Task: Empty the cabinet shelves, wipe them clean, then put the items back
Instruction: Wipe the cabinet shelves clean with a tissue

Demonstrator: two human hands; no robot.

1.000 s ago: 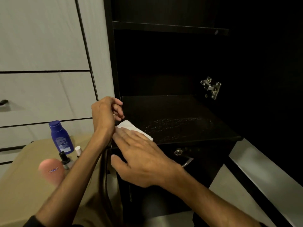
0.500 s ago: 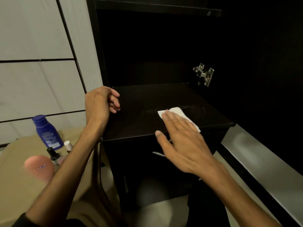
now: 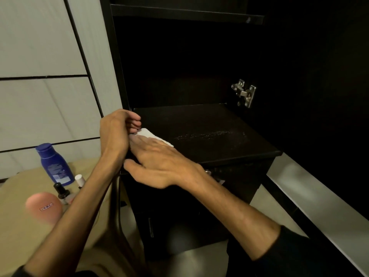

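The black cabinet's lower shelf (image 3: 209, 124) is bare apart from a streak of pale specks near its right front. My right hand (image 3: 159, 162) lies flat with straight fingers pressing a white tissue (image 3: 149, 134) onto the shelf's left front corner. My left hand (image 3: 116, 130) rests at the shelf's left front edge with its fingers curled inward, holding nothing I can see. An upper shelf (image 3: 185, 14) runs across the top of the opening.
On a tan surface at the lower left stand a blue lotion bottle (image 3: 54, 164), a pink container (image 3: 45, 206), a black-capped small bottle (image 3: 61, 189) and a white-capped one (image 3: 79, 179). A metal hinge (image 3: 244, 92) sticks out on the cabinet's right wall. White drawer fronts (image 3: 44, 108) fill the left.
My right hand slid the tissue right across the shelf, then back to the left front corner. My left hand stayed at the shelf's left edge.
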